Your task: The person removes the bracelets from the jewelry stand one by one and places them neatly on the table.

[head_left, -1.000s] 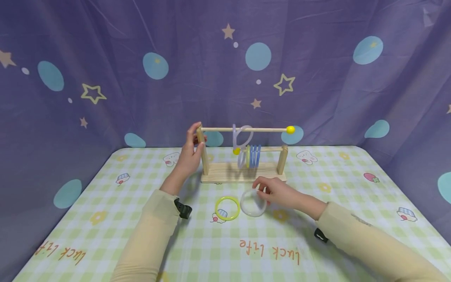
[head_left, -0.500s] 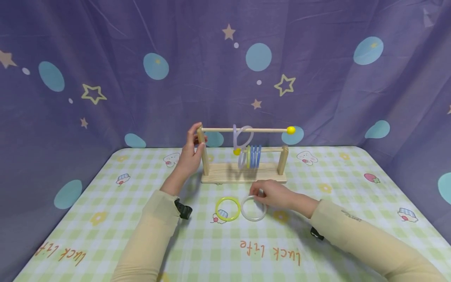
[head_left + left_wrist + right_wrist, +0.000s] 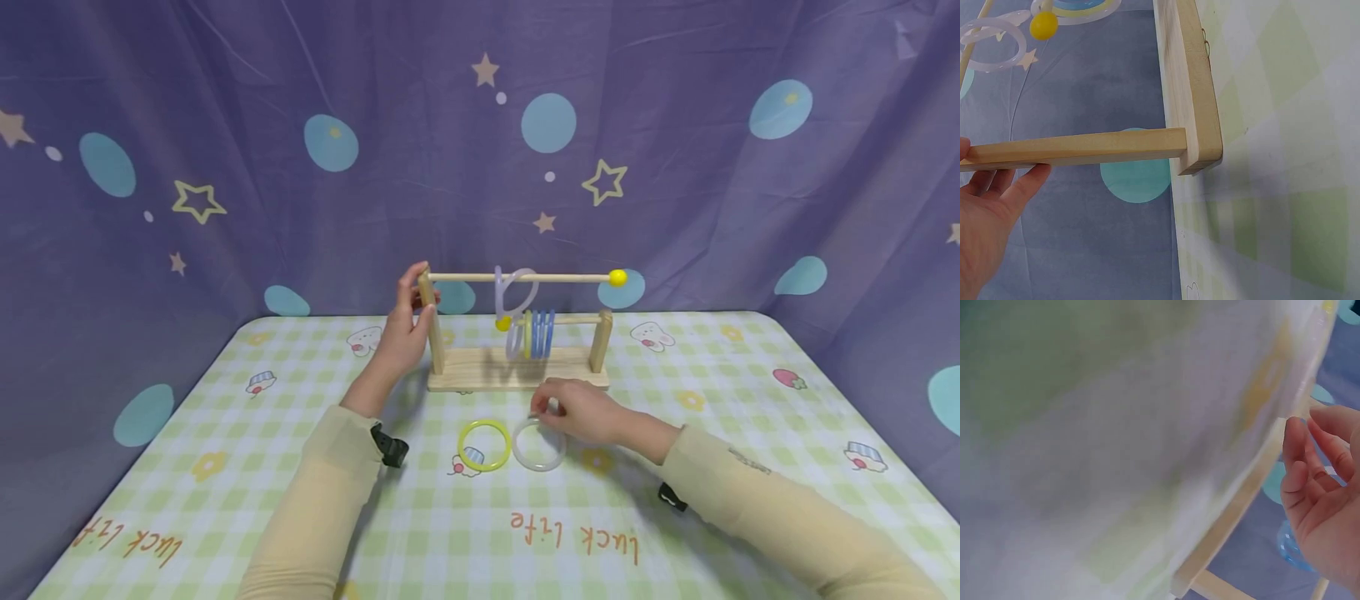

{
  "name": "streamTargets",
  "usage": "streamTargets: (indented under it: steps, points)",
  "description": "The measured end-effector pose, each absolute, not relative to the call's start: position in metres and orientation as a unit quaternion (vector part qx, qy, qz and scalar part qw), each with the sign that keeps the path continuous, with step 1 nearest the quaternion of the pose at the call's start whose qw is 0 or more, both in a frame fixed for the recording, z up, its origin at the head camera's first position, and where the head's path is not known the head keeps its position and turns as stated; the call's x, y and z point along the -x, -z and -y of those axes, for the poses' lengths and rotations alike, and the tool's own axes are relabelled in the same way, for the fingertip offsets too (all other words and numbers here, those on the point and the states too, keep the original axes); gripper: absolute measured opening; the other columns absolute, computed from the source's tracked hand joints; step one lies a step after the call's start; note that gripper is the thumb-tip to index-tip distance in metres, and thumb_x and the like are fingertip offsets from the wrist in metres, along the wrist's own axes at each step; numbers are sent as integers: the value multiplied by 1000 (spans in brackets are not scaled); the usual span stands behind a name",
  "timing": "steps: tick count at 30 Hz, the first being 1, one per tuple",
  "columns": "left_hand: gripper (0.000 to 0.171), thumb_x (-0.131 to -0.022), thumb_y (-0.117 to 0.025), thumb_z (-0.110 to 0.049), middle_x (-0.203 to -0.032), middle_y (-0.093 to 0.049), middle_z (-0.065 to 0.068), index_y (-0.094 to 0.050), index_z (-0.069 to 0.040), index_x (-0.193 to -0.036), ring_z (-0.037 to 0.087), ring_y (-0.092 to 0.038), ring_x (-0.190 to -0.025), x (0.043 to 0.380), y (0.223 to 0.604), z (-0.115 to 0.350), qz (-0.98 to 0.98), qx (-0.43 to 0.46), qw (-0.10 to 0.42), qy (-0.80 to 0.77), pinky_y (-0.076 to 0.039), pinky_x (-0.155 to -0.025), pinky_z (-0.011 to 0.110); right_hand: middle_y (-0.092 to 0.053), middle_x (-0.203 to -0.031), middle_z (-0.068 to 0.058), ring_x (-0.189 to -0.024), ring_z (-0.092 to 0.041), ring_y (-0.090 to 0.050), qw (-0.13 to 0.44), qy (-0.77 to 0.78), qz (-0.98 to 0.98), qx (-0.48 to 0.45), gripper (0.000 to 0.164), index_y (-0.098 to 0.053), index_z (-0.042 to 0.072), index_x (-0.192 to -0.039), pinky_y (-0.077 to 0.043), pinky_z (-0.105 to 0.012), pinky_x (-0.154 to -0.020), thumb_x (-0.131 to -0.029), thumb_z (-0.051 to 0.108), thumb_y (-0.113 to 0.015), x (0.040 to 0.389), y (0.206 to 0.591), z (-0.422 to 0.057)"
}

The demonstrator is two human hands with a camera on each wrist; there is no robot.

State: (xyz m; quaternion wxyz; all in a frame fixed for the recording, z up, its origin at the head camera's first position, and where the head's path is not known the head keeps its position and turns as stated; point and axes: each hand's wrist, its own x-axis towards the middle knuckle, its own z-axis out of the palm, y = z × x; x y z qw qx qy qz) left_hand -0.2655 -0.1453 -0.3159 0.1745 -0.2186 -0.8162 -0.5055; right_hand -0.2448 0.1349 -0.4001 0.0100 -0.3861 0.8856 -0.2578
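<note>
My left hand (image 3: 408,333) grips the tall left post (image 3: 1079,149) of a wooden ring stand (image 3: 517,379), its fingers and thumb on either side. On the stand's upper rod (image 3: 570,277) hang two pale, see-through rings (image 3: 498,292). The lower rod carries a clear ring (image 3: 513,342), a yellow ring (image 3: 528,335) and several blue rings (image 3: 543,335). In front of the base, my right hand (image 3: 581,410) pinches the far edge of a clear ring (image 3: 540,468) at the tabletop. A yellow-green ring (image 3: 484,467) lies just left of it.
The table has a green-and-white checked cloth (image 3: 420,533) with printed cartoons. Behind it hangs a purple curtain (image 3: 420,200) with stars and dots. Yellow balls (image 3: 617,277) cap the rod ends. A short right post (image 3: 601,343) stands at the base's other end.
My right hand has shifted slightly left, and the clear ring has come a little towards me, lower in the head view. The left hand and stand have stayed put.
</note>
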Motion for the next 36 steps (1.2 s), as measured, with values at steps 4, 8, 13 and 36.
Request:
streamTargets:
  steps: [4, 8, 13, 36]
  points:
    - [51, -100, -40, 6, -121, -52, 33, -22, -7, -146, 48, -51, -114, 265, 315, 145, 816, 218, 173, 506, -45, -94, 54, -65, -94, 2, -74, -9, -59, -27, 296, -874, 385, 12, -66, 8, -102, -52, -31, -66, -90, 8, -68, 244, 391, -134]
    - [50, -100, -40, 6, -121, -53, 33, -22, -6, -145, 47, -52, -113, 265, 315, 144, 816, 218, 176, 505, -45, -94, 54, -66, -98, -3, -78, -14, -62, -62, 355, -856, 370, 13, -65, 6, -104, -54, -36, -68, -92, 5, -65, 245, 381, -130]
    - [51, -100, -41, 7, -121, -53, 32, -22, -7, -146, 45, -52, -113, 266, 314, 144, 815, 216, 173, 509, -45, -94, 53, -67, -99, -8, -80, -18, -63, -96, 431, -833, 332, 12, -64, 2, -106, -53, -31, -64, -94, 3, -63, 249, 370, -126]
    - [51, -100, -40, 7, -122, -52, 33, -22, -7, -146, 46, -52, -113, 264, 314, 144, 814, 211, 166, 514, -44, -95, 54, -64, -118, -3, -85, -15, -60, -140, 495, -822, 242, 27, -60, 11, -123, -47, -31, -60, -97, 14, -61, 280, 352, -102]
